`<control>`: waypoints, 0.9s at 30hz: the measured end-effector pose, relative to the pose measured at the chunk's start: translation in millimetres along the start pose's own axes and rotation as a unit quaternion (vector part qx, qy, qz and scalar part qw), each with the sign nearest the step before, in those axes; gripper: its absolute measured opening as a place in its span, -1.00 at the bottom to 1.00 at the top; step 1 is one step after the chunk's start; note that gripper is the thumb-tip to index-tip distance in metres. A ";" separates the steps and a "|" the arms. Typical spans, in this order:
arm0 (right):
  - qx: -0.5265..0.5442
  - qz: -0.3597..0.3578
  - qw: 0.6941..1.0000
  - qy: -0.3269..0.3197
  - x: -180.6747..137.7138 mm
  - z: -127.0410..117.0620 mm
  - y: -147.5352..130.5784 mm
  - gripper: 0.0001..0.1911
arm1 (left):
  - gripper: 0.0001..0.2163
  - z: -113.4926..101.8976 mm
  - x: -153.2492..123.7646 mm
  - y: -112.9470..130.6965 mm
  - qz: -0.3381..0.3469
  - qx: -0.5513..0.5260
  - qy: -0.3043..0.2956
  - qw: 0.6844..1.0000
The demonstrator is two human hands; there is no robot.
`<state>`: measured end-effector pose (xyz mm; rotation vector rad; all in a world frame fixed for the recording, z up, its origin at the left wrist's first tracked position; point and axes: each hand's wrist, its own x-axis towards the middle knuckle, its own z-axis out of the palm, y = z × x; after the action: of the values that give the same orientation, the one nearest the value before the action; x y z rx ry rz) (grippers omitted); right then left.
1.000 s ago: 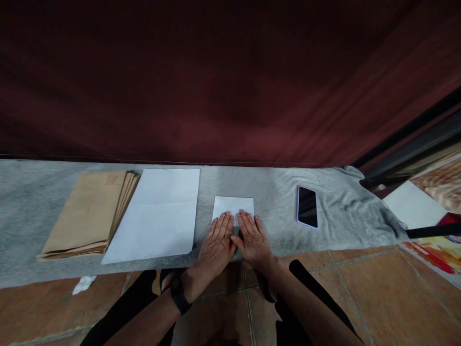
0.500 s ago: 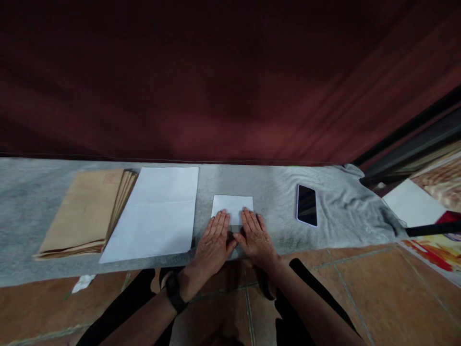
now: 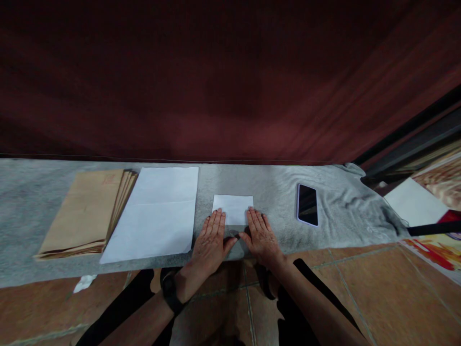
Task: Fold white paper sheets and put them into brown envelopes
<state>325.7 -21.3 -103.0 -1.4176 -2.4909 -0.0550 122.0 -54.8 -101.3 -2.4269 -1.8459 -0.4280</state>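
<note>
A small folded white paper [image 3: 233,207] lies on the grey cloth [image 3: 273,192] in front of me. My left hand [image 3: 210,240] lies flat and open on its near left corner, fingers stretched out. On the near right corner rests my right hand [image 3: 262,234], also flat and open. The near edge of the paper is hidden under both palms. A black band circles my left wrist.
A larger white sheet [image 3: 154,214] lies to the left, beside a stack of brown envelopes [image 3: 86,214]. A dark phone [image 3: 307,204] rests face up on the right. A dark red curtain hangs behind. Tiled floor shows below the cloth's front edge.
Both hands have slid apart, left hand leftward and right hand rightward, uncovering more of the folded paper's middle. The paper itself has stayed in place.
</note>
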 end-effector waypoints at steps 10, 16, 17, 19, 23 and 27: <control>0.002 0.000 1.000 0.009 -2.0 -0.2 6.6 -0.29 | -0.27 -3.7 0.2 -4.1 -0.011 -0.004 0.006 1.000; 0.004 0.000 1.000 0.016 -3.0 -0.5 9.0 -0.30 | -0.27 -3.8 -0.4 -4.6 -0.018 -0.008 0.010 1.000; 0.006 -0.001 1.000 0.017 -2.4 -1.2 9.3 -0.30 | -0.28 -4.1 0.3 -4.4 -0.022 -0.010 0.012 1.000; 0.013 -0.002 1.000 0.019 0.2 -3.1 8.7 -0.29 | -0.29 -5.3 3.2 -3.3 -0.023 -0.014 0.014 1.000; 0.028 -0.014 0.999 0.014 8.9 -5.6 0.3 -0.28 | -0.37 -7.0 13.8 2.5 -0.003 -0.019 0.007 1.000; 0.043 -0.013 0.999 -0.005 16.8 -4.9 -12.0 -0.31 | -0.39 -4.4 24.3 10.3 0.010 -0.021 -0.002 1.000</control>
<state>308.5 -14.3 -92.8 -1.3545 -2.4883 0.0551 136.9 -35.9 -89.7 -2.4734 -1.8314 -0.4649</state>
